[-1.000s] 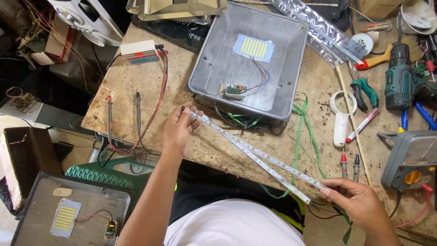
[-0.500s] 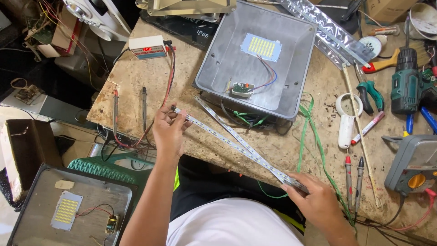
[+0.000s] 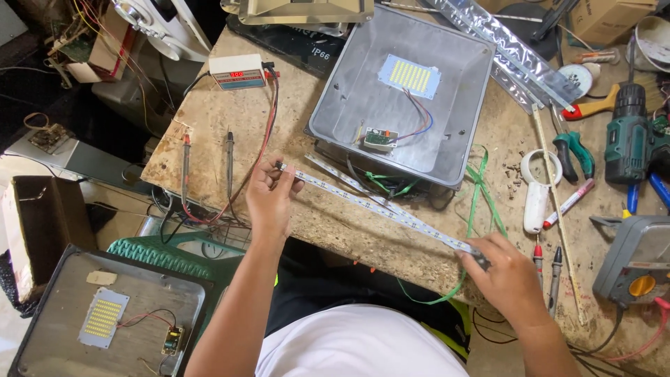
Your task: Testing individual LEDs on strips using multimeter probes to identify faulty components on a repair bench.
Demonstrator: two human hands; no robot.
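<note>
Both hands have slid toward the near edge of the workbench (image 3: 209, 119) since a second ago, and the long light strip (image 3: 377, 207) they carry has come with them, now lying closer to level across the view. The left hand (image 3: 269, 199) pinches one end of the strip between thumb and fingertips, fingers curled narrow around it. The right hand (image 3: 506, 272) grips the other end, fingers folded over it; from this angle it looks like a firm pinch, though the fingertips are partly hidden. The strip runs on a slant between them, held just above the bench top, and it passes in front of the near edge of a grey metal lamp housing (image 3: 349, 105). A second strip lies on the bench just behind the held one.

Inside the housing sits a pale panel of small lights (image 3: 410, 75) and a small circuit board (image 3: 380, 138), joined by thin wires. Green plastic strap (image 3: 481, 188) trails off the bench beside the right hand. A pair of meter probes (image 3: 229, 160) lies to the left of the left hand, wired to a small white tester with a red display (image 3: 237, 72). To the right are a green cordless drill (image 3: 628, 139), a grey meter with an orange dial (image 3: 638, 262) and a red-capped marker (image 3: 569, 204). Another lamp housing (image 3: 63, 314) rests on the floor below left.
</note>
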